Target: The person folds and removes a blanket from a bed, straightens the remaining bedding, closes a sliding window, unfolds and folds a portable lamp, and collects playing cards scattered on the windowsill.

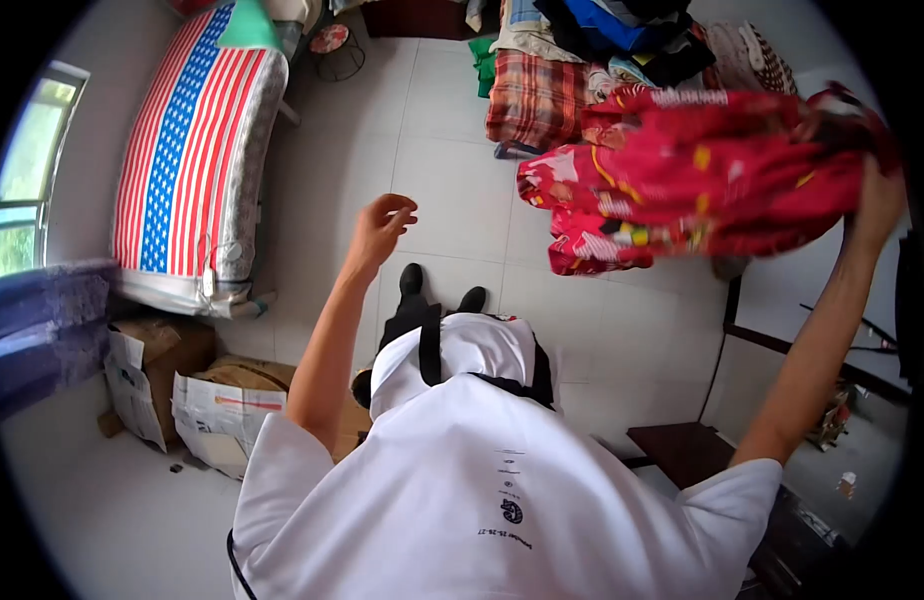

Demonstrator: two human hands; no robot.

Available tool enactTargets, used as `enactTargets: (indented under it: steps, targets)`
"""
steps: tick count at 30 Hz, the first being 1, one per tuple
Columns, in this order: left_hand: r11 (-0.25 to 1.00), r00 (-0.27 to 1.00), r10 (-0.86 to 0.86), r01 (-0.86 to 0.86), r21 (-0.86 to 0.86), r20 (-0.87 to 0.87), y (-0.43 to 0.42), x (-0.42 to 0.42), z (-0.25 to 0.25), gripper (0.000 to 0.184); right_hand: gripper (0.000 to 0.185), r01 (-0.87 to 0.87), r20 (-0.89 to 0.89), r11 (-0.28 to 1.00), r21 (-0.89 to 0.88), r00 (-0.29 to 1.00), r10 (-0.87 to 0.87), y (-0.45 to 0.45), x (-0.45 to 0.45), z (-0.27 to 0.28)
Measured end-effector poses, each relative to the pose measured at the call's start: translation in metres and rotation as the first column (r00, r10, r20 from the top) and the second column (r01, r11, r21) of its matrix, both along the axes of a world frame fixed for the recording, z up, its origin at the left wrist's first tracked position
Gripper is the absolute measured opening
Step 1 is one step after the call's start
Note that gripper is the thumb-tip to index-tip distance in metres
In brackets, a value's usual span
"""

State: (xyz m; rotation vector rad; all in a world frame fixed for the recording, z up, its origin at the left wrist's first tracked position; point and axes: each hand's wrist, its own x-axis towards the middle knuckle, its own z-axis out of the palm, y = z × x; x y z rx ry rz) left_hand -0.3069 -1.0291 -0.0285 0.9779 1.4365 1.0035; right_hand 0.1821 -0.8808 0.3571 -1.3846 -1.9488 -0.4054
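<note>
Right hand [882, 205] grasps one end of the red cloth [697, 180], with the arm stretched far out to the side; its fingertips are hard to make out. Left hand [384, 222] is released, held up over the middle of the floor [452, 190] with its fingers loosely bent.

The cloth is held up in the air and spreads leftward from the right hand above the right side of the floor. It carries yellow and white marks, blurred in places. Its far edge overlaps, in this view, the plaid cloth [537, 95] under the pile of clothes [622, 30]; I cannot tell whether they touch.

At the left is a bed [244, 190] with a cover [187, 150] of stripes and white stars on blue. A power strip [209, 278] lies at its near right corner, and a round stool [330, 40] stands near its far right corner. Cardboard boxes [182, 345] sit just beyond its near edge, below the window [27, 180].
</note>
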Motion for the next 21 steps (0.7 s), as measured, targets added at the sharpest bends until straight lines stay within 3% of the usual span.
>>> enactTargets:
  steps: [3,4,7,10,13,15,17,19,20,21]
  targets:
    - [0.984,0.986,-0.146,0.153,0.094,-0.075,0.021,0.013,0.013,0.022,0.024,0.04,-0.079,0.999,-0.035,0.996,-0.042,-0.022,0.011,-0.012]
    - [0.971,0.977,-0.189,0.201,0.132,-0.098,0.03,0.021,0.018,0.024,0.023,-0.051,-0.233,0.996,-0.078,0.972,0.031,-0.02,0.026,-0.019]
    - [0.919,0.936,-0.346,0.353,0.175,-0.067,0.047,0.051,0.047,0.034,0.021,-0.196,-0.41,0.976,-0.099,0.901,0.139,-0.047,-0.008,-0.027]
    - [0.844,0.867,-0.491,0.498,0.198,-0.087,0.059,0.089,0.059,0.065,0.023,-0.303,-0.556,0.95,-0.068,0.802,0.216,-0.064,-0.018,-0.032]
    - [0.742,0.761,-0.627,0.649,0.171,-0.167,0.067,0.128,0.068,0.105,0.026,-0.354,-0.571,0.934,-0.041,0.775,0.269,-0.08,-0.024,-0.018]
    - [0.604,0.711,-0.648,0.698,0.386,-0.272,0.078,0.155,0.051,0.13,0.026,-0.319,-0.629,0.948,-0.006,0.738,0.244,-0.089,-0.026,-0.009]
    - [0.605,0.703,-0.641,0.71,0.361,-0.309,0.075,0.185,0.056,0.134,0.026,-0.274,-0.678,0.961,0.033,0.701,0.223,-0.098,-0.035,-0.002]
    - [0.594,0.743,-0.595,0.664,0.455,-0.307,0.069,0.219,0.055,0.144,0.026,-0.223,-0.713,0.972,0.079,0.668,0.211,-0.115,-0.052,0.007]
    - [0.59,0.768,-0.559,0.634,0.5,-0.313,0.066,0.236,0.045,0.134,0.027,-0.179,-0.736,0.98,0.082,0.652,0.18,-0.122,-0.049,0.005]
    - [0.607,0.765,-0.523,0.644,0.465,-0.376,0.064,0.254,0.024,0.11,0.029,-0.135,-0.76,0.987,0.083,0.633,0.151,-0.129,-0.046,0.004]
